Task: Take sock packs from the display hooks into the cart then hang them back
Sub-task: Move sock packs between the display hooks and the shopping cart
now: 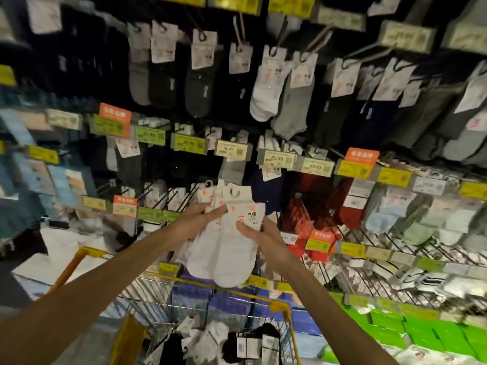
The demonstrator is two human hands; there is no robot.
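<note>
Dim sock wall ahead, cart below: you hold a bundle of white packs up between them.

Your left hand (203,214) pinches the fanned card headers of the white sock packs (229,248), and your right hand (259,233) grips the front pack at its label. The bundle hangs over the cart (276,306), where more packs (208,335) lie. With several headers in one pinch, threading one onto the display hooks (282,31) could let the others slip and fall. The crowded price tags (232,149) could snag a card.
</note>
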